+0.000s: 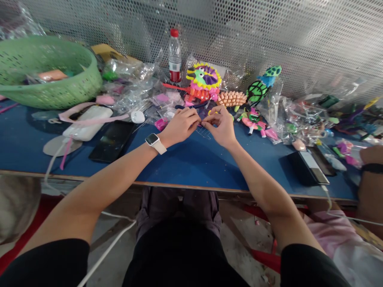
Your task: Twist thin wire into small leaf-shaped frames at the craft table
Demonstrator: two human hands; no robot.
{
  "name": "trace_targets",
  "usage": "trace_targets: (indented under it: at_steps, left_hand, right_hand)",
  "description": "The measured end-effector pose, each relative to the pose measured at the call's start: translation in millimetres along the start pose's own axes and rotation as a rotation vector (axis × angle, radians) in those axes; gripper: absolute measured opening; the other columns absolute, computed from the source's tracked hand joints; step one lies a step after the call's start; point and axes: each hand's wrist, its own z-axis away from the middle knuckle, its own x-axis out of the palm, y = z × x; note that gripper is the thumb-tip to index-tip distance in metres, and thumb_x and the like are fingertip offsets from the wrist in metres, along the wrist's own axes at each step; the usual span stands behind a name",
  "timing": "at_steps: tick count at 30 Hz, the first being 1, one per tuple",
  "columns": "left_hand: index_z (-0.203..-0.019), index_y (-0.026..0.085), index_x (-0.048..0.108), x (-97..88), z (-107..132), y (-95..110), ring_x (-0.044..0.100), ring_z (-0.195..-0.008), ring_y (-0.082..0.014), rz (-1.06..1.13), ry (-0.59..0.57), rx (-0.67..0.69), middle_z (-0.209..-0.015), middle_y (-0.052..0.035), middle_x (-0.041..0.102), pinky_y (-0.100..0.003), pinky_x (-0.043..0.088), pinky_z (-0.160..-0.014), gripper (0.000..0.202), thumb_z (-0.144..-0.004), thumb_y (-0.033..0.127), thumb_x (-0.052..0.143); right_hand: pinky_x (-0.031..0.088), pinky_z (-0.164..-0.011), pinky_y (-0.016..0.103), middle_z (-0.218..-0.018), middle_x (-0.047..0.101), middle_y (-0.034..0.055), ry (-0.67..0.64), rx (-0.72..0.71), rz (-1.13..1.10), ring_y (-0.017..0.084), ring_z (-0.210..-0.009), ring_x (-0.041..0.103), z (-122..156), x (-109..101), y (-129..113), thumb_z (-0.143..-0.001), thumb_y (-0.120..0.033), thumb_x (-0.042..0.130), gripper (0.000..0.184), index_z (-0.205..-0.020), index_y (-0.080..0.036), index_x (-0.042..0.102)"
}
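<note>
My left hand, with a white watch on its wrist, and my right hand meet above the blue table. Both pinch something small and thin between their fingertips; I cannot make out what it is. A small yellow piece shows just behind my right fingers. Colourful foam toys stand close behind the hands: a yellow-and-purple creature, an orange spiky piece, a green turtle and a small pink-and-green figure.
A green basket sits at the far left, a water bottle at the back. A black phone, a white power bank and a black box lie on the table. Clear bags with parts pile up behind. Another person's arm enters at right.
</note>
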Motion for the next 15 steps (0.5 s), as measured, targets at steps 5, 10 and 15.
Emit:
trace_targets:
  at_steps: [5, 10, 15]
  left_hand:
    - [-0.108, 0.022, 0.077, -2.4, -1.6, -0.4, 0.07, -0.112, -0.0338, 0.129, -0.01, -0.045, -0.116, -0.0145, 0.076, -0.053, 0.055, -0.101, 0.018, -0.11, 0.021, 0.059]
    - [-0.102, 0.023, 0.075, -9.1, -3.0, -0.2, 0.072, -0.112, -0.033, 0.191, -0.04, -0.009, -0.112, -0.0135, 0.077, -0.052, 0.058, -0.102, 0.018, -0.111, 0.022, 0.059]
    - [-0.1, 0.023, 0.075, -11.5, -3.7, 2.1, 0.074, -0.113, -0.0321, 0.246, -0.024, 0.012, -0.108, -0.0121, 0.078, -0.053, 0.061, -0.106, 0.016, -0.109, 0.021, 0.062]
  right_hand:
    - [0.069, -0.077, 0.037, -0.093, 0.081, -0.0037, -0.023, -0.035, 0.01, 0.017, -0.076, 0.078, 0.2, -2.7, -1.4, -0.094, -0.049, 0.092, 0.046, -0.115, -0.031, 0.055]
    - [0.07, -0.083, 0.04, -0.096, 0.08, -0.0024, -0.06, -0.069, 0.011, 0.019, -0.084, 0.08, 0.7, -8.2, -0.6, -0.096, -0.05, 0.093, 0.045, -0.117, -0.031, 0.059]
    - [0.072, -0.087, 0.043, -0.095, 0.08, -0.0018, -0.069, -0.09, 0.044, 0.022, -0.09, 0.083, 0.6, -15.2, -5.7, -0.094, -0.052, 0.097, 0.042, -0.111, -0.03, 0.065]
